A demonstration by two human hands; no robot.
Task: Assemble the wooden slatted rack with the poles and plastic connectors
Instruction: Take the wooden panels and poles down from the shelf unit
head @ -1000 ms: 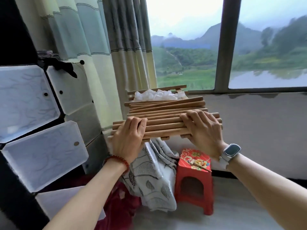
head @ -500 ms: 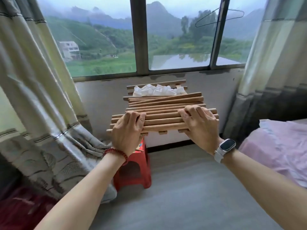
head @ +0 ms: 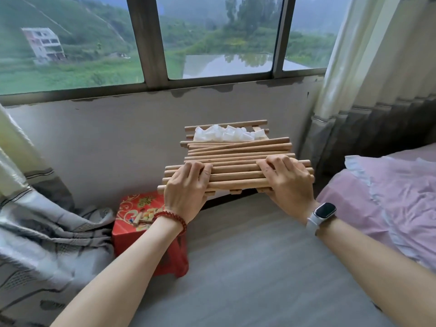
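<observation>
I carry a wooden slatted panel (head: 236,182) level in the air in front of me. Several loose wooden poles (head: 238,149) lie across its top, and a heap of white plastic connectors (head: 226,135) sits at its far end. My left hand (head: 186,187) grips the panel's near left edge, fingers curled over the top poles. My right hand (head: 287,182) grips the near right edge the same way. A second slatted layer shows under the connectors at the far end.
A red plastic stool (head: 146,230) stands on the grey floor (head: 247,267) below my left wrist. A bed with a pink sheet (head: 389,201) is at the right. Curtains hang at the left (head: 35,227) and right (head: 368,90). The wall and window are straight ahead.
I have turned right with the load: the white cabinets have left the view, the stool has shifted to the lower left, and the bed has come in at the right. Both grips are unchanged.
</observation>
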